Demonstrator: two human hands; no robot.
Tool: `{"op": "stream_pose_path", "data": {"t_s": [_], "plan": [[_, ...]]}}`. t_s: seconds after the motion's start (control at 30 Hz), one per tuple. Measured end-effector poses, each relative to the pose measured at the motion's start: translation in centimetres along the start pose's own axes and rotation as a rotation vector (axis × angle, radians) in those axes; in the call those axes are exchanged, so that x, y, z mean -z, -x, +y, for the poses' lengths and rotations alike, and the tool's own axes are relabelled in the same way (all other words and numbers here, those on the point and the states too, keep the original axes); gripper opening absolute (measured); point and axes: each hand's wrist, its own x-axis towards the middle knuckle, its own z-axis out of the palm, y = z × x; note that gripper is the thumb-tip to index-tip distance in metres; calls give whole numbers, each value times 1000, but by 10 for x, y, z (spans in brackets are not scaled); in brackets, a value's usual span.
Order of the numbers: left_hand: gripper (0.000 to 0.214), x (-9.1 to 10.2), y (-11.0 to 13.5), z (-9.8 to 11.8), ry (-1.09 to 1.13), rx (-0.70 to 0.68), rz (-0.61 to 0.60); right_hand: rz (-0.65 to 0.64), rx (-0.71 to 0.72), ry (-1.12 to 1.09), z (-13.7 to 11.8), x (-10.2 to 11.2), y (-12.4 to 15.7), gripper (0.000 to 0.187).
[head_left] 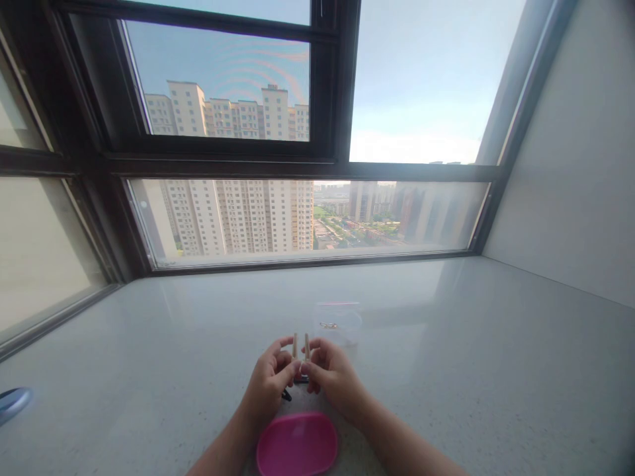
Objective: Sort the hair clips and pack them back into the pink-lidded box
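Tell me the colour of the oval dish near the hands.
The dish is bright pink; the head view shows it best.

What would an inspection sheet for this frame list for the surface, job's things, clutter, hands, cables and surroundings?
Surface: pale speckled stone sill, glossy, dry-looking.
Job's things: two small wooden pieces, upright, side by side, pinched at their lower ends.
Clutter: pink oval dish below the hands; transparent pouch behind them, with a small metal bit inside; small dark item under the left hand; blue-grey object at the left edge.
Hands: left hand and right hand both grip the wooden pieces.
Cables: nothing seen.
Surroundings: dark-framed window, tower blocks outside; plain wall on the right.
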Motion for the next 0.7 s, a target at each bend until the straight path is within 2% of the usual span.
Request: {"op": "stream_pose_path", "data": {"t_s": [0.7], "plan": [[38, -1, 0, 2, 0, 0, 14, 6, -7, 22, 5, 1, -1, 36]]}}
